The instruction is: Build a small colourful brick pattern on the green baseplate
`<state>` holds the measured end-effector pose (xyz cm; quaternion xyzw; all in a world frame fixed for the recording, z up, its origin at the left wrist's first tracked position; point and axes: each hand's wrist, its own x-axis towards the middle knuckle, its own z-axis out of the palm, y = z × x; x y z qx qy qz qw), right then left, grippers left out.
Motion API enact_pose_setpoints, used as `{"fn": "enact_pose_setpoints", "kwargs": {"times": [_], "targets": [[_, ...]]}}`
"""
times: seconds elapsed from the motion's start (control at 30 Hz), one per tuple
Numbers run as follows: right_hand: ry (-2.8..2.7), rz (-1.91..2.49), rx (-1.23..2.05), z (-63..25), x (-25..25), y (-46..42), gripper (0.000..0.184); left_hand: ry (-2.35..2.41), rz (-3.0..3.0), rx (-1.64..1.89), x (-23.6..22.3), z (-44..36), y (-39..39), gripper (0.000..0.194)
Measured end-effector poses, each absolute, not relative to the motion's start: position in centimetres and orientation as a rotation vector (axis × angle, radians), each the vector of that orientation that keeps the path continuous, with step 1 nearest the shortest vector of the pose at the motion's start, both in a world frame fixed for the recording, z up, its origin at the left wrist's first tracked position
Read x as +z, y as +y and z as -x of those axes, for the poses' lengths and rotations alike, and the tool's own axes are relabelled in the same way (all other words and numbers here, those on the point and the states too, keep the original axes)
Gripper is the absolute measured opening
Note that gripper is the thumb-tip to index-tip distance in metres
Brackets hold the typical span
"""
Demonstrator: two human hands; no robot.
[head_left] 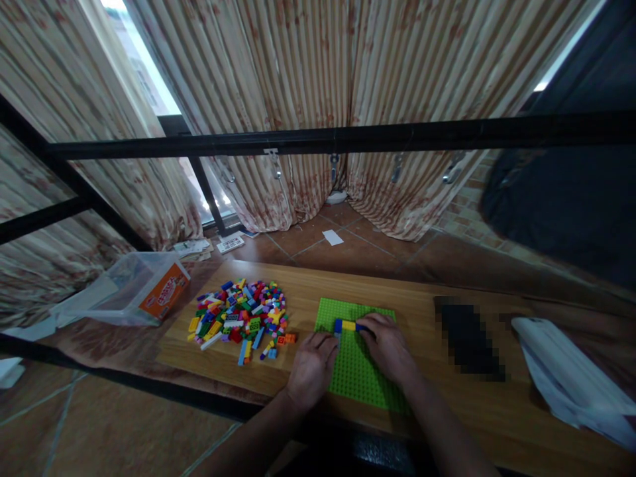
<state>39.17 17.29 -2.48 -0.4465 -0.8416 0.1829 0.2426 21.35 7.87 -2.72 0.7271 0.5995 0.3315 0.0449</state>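
Observation:
A green baseplate (358, 377) lies on the wooden table in front of me. Near its far side is a short row of toy bricks: a yellow brick (348, 326) in the middle with a blue brick (338, 324) at its left end. More blue shows at the right end, where my right hand (390, 344) has its fingers closed on that blue brick, partly covering it. My left hand (312, 368) is over the plate's left edge, fingers bent and pressed together just below the row's left end; what they hold is hidden.
To the left a pile of mixed toy bricks (243, 315) spreads over the wooden table (308, 281). Beyond its left end stands a clear plastic bin (124, 285) with an orange label. At the right are a pixelated dark object (470, 338) and a white object (566, 361) with papers.

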Motion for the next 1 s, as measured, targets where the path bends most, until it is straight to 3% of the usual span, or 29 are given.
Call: {"fn": "enact_pose_setpoints", "kwargs": {"times": [0.5,1.0], "targets": [[-2.213,1.213,0.394,-37.8,-1.7,16.1,0.021,1.754,-2.400,0.834,-2.4,-21.2,8.1,0.024],[-2.146,1.567,0.698,-34.6,-1.1,14.3,0.024,1.711,-2.411,0.723,-2.7,-21.2,8.3,0.023]]}}
